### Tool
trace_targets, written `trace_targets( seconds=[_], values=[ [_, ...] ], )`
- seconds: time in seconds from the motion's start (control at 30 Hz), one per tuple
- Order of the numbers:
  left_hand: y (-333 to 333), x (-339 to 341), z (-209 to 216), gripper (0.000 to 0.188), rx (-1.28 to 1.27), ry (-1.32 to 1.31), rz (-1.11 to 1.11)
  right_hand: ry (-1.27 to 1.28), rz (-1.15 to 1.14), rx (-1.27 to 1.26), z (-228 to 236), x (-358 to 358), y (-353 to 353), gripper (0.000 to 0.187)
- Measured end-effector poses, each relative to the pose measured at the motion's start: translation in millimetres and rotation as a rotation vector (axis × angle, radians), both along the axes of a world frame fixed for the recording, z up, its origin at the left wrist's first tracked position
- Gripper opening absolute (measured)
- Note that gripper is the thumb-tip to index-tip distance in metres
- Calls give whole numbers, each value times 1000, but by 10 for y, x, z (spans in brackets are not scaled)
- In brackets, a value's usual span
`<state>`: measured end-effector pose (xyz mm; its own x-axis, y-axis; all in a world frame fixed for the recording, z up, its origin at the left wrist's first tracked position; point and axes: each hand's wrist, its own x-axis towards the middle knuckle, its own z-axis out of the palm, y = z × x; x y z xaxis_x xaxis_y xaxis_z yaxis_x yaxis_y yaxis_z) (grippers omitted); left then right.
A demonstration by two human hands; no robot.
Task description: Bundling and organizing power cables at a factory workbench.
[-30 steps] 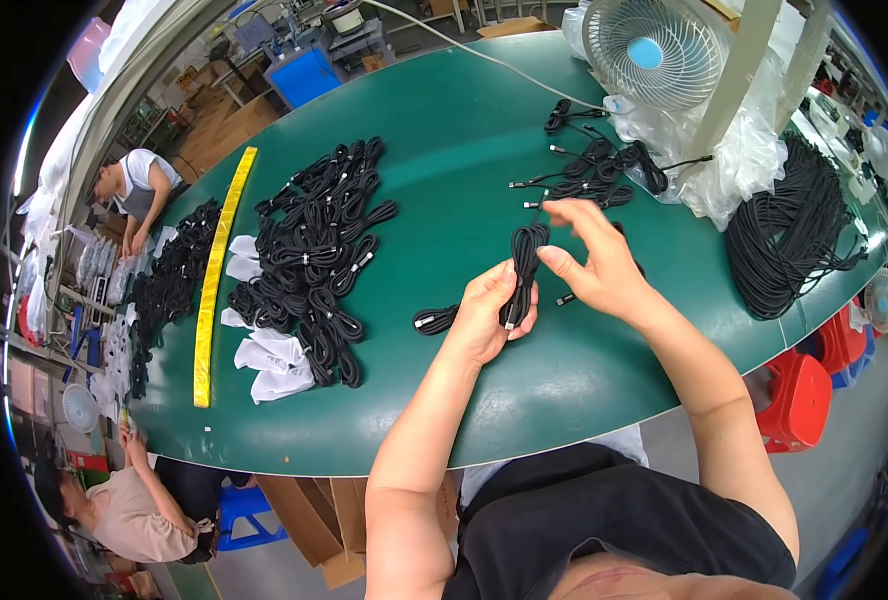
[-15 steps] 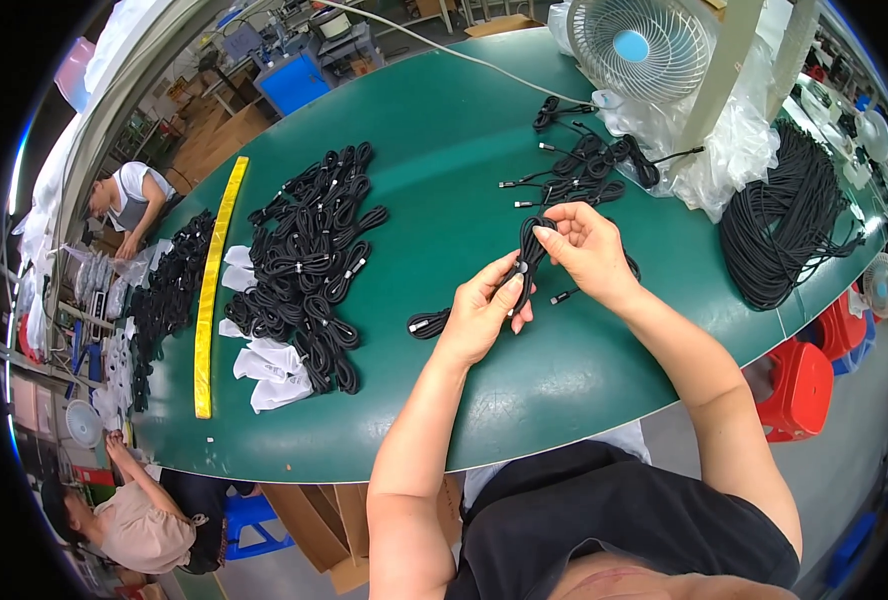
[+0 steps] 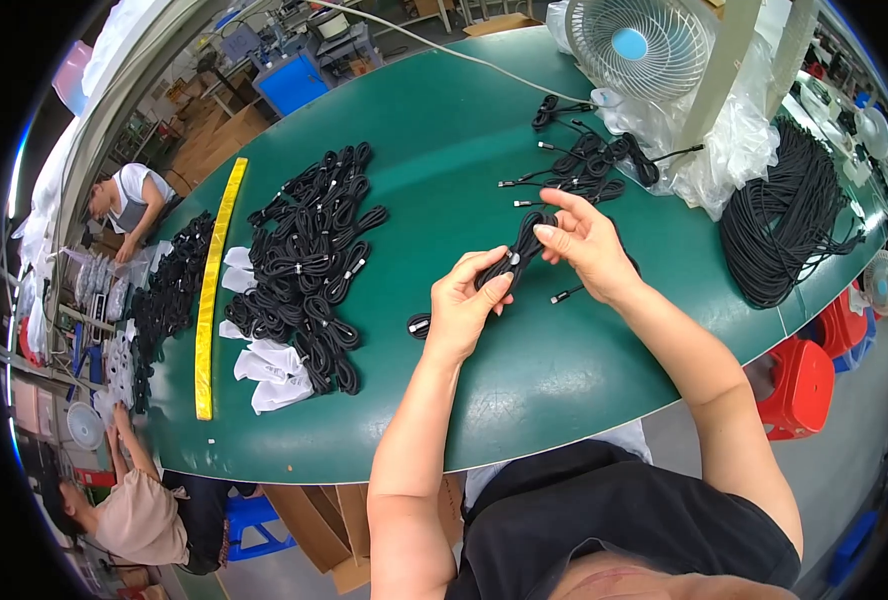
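Note:
A black cable, coiled into a narrow bundle with a small light piece at its middle, is gripped in my left hand above the green table. My right hand is at the bundle's far end, thumb and forefinger spread apart, the thumb tip close beside the loops. I cannot tell if it touches them. Partly hidden by my left wrist, another coiled cable lies on the table. A cable with a metal plug shows under my right hand.
Left of my hands is a large heap of coiled cables with white bags, then a yellow strip. Loose cables, a fan and a big black cable coil are to the right. Two people work at the left.
My left hand has drawn the bundle slightly left. My right thumb and forefinger, earlier closed on its far end, have spread apart. The person at lower left has moved their arms.

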<state>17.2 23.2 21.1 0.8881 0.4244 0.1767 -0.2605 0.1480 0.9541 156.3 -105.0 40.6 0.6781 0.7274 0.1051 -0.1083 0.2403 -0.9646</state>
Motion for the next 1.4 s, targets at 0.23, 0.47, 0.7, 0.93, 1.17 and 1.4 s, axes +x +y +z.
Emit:
trace_targets(
  seconds=[0.23,0.47,0.7,0.93,1.17,1.4],
  values=[
    [109,56,-131,31,-302,-84,102,-120,136,55,-6,-33,-28,36],
    [-178,97,-88,37,-760,-151,-105,-1318,-129,239,-176,-130,-10,30],
    [228,56,-175,38,-431,-217,14,-1472,29,167,-102,-102,-1,15],
    [282,35,-165,38,-342,-181,33,-1005,40,-119,26,-245,-42,28],
    [255,23,-163,33,-99,-62,15,-1391,-72,-142,8,-192,-58,17],
    [174,24,-135,36,-144,-77,-11,-1402,-58,-60,-5,-237,-40,18]
  ],
)
